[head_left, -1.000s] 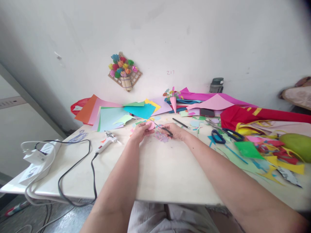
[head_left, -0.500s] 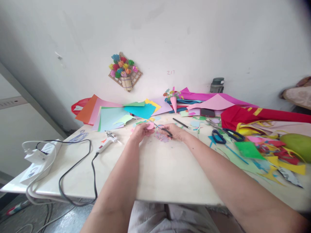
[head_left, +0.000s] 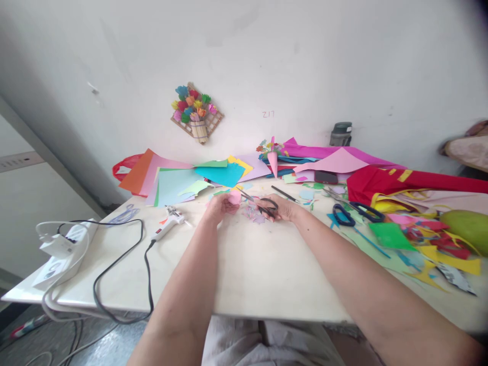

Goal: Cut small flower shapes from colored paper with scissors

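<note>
left hand (head_left: pixel 220 208): our fingers pinch pink disc (head_left: pixel 234 197)
right hand (head_left: pixel 282 207): our fingers hold scissors (head_left: pixel 269 210), tips near disc
table (head_left: pixel 267 274): scraps (head_left: pixel 256 218) between our hands

Soft, bright light falls fairly evenly across the plain white wall (head_left: pixel 305 61) and pale cream desk (head_left: pixel 274 274), leaving faint shadows. Glare whitens the smooth grey floor (head_left: pixel 109 339) at lower left. The small round pink paper piece (head_left: pixel 234 197) looks soft-edged; wide-angle distortion stretches the margins, and the upper right corner darkens.
</note>
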{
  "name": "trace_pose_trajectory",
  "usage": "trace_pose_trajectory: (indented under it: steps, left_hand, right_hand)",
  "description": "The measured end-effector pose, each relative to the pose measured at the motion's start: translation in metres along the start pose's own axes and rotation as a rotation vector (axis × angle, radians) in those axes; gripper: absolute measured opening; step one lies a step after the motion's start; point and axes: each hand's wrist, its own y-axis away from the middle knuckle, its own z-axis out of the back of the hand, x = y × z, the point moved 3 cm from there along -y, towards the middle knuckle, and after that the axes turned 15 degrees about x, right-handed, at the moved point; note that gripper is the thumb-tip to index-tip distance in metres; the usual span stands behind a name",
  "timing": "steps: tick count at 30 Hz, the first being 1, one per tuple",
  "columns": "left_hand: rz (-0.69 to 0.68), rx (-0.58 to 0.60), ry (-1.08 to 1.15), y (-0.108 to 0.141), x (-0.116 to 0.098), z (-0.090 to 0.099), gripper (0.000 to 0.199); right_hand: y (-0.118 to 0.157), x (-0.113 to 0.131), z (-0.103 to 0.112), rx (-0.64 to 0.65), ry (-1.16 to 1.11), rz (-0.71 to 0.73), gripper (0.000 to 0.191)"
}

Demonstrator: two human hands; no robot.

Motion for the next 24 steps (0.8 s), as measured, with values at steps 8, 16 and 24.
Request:
trace_pose_trajectory:
  steps: [8, 16, 24]
  left_hand:
    - [-0.091, 0.105, 0.000, 0.002, 0.001, 0.000, 0.021]
    - [-0.205, 0.035, -0.034, 0.003, -0.003, 0.000, 0.038]
    - [-0.230, -0.139, -0.284, -0.006, 0.004, 0.002, 0.032]
  right_hand:
    - [0.004, -0.005, 0.011, 0.055, -0.104, 0.098, 0.040]
    - [0.007, -0.004, 0.024, 0.043, -0.118, 0.254, 0.045]
    - [0.006, -0.005, 0.034, -0.243, -0.271, 0.284, 0.049]
